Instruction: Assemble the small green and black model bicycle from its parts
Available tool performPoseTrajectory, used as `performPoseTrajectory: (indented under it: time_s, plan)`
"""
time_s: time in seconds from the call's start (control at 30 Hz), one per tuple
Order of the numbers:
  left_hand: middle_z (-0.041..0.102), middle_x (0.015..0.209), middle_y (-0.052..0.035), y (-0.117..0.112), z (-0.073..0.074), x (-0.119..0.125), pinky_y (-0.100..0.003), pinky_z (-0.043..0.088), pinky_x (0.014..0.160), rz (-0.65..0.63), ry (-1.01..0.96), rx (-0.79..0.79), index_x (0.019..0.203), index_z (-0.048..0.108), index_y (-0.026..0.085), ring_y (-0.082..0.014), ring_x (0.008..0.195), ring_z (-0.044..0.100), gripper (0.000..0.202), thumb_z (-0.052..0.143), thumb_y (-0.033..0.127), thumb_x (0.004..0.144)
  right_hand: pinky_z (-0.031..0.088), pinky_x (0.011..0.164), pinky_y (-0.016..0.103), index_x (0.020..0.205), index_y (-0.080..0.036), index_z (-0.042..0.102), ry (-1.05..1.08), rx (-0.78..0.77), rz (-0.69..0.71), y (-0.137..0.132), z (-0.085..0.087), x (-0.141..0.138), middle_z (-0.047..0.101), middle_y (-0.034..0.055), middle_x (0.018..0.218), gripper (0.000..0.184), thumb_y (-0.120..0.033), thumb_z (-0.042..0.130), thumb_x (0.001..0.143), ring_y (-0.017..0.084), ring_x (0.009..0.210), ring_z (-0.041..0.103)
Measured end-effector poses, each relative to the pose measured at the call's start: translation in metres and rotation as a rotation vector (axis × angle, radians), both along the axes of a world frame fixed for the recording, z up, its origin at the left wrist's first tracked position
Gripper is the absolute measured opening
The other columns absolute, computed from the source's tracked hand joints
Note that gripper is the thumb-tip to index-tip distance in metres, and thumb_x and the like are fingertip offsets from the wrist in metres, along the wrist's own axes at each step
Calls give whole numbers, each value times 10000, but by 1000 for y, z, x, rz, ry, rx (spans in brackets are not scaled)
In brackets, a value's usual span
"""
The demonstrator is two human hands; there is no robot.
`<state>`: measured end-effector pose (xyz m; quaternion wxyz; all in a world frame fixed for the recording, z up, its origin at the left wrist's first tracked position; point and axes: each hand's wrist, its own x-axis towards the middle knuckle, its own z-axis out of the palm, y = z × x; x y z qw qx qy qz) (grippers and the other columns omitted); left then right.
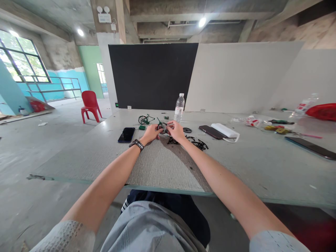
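Between the fingers [171, 126], spoked wheel [162, 128].

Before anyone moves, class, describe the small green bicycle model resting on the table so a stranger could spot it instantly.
Find the big black panel behind the grey table. In front of it, beyond the left hand, sits the small green bicycle model with a spoked wheel. Unlike the wheeled piece held between that hand and the right hand, it is untouched.

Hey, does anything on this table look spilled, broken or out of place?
No spill or clear damage shows. Untidiest are the black parts, strewn in a loose jumble near the right hand; crumpled plastic also litters the table farther right.
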<state>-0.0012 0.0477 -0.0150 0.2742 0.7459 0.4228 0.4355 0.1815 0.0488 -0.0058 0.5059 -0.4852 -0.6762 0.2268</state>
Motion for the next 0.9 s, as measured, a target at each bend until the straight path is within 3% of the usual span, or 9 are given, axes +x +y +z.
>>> performPoseTrajectory:
  time_s: [0.23,0.7,0.9]
  plan:
    - [748,810,-50,-3,1,1,-184,447,444,-36,-21,-11,839,637,134,-125,484,687,202,642,290,968,529,573,307,974,-228,617,-45,28,-37,-2,3,3,730,36,819,89,-221,612,885,166,560,648]
    - [759,800,-64,-2,1,0,-168,459,452,-50,-10,-7,861,667,119,-111,483,687,201,660,287,971,549,668,338,984,-223,638,-63,47,-33,1,1,6,696,18,760,114,-192,562,905,166,551,617]
    - [758,818,-75,-1,0,0,-179,475,433,-77,-45,-73,914,685,106,-127,495,697,187,649,278,977,529,786,378,1035,-219,655,-197,127,-62,1,-1,8,731,71,872,155,-203,527,950,222,733,672]
